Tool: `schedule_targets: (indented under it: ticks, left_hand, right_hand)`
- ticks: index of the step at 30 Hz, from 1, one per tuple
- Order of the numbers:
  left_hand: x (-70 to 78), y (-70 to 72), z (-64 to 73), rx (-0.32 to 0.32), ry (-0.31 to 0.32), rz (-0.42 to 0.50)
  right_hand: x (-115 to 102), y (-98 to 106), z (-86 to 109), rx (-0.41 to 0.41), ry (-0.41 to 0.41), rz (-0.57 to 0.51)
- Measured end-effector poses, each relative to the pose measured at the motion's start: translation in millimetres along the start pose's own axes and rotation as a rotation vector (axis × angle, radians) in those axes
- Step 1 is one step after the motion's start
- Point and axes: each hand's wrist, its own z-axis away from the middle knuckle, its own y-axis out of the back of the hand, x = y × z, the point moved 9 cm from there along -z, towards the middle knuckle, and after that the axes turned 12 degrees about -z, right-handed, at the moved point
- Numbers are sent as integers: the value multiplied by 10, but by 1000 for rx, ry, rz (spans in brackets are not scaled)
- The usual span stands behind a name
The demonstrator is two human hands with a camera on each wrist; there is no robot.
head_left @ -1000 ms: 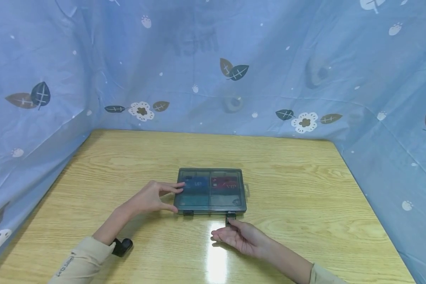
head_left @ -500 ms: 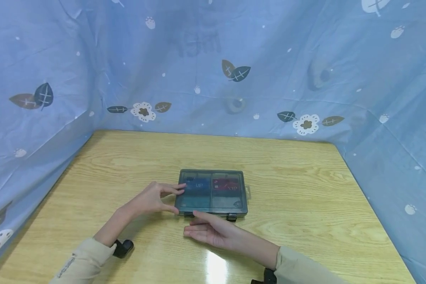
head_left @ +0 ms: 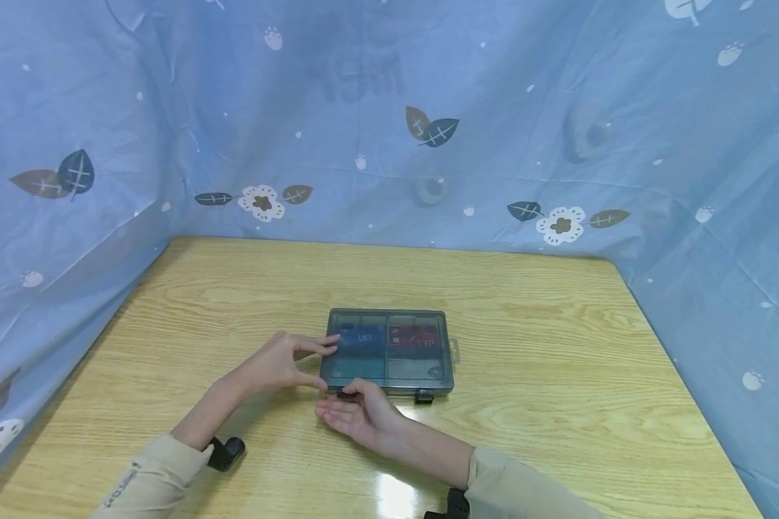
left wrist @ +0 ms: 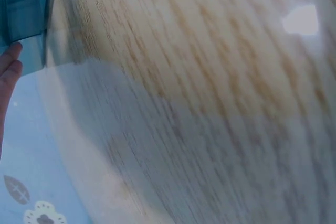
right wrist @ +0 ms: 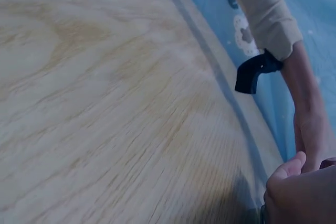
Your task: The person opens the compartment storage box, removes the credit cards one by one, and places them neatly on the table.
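Observation:
A flat, see-through dark plastic compartment box (head_left: 357, 366) lies on the table. Its lid is down, and a blue card (head_left: 366, 337) and a red card (head_left: 415, 339) marked VIP show through it. My left hand (head_left: 279, 364) holds the box's left end, fingers over the lid's edge and thumb at the front left corner. At the front left latch is the thumb of my right hand (head_left: 370, 422), its other fingers extended below the box's front edge, palm up. That latch is mostly hidden by the thumb. The right latch (head_left: 424, 396) stands out from the front edge.
The wooden table (head_left: 545, 346) is enclosed by a blue patterned cloth (head_left: 363, 108) at the back and sides. A clear hanging tab (head_left: 454, 351) juts from the box's right side. Black wrist mounts (head_left: 226, 454) sit by both sleeves.
My right hand has moved left along the box's front edge, from the right latch to the left one. My left hand has stayed on the box.

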Motion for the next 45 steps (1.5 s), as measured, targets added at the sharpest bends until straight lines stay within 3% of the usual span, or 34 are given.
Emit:
schedule_targets:
  ticks: [12,23,38,45]
  left_hand:
    - [-10,19,3,5,22,-5]
    - [-14,12,-2,-6,36,27]
    - [-18,13,-2,-10,28,-2]
    - [-12,11,-13,-19,9,-27]
  right_hand:
    - [7,-29,-7,52,27,-26]
    - [38,-99,8,63,-8,-72]
    - [39,-88,-2,58,-4,-50]
    - [27,-15,-24,21,11,45]
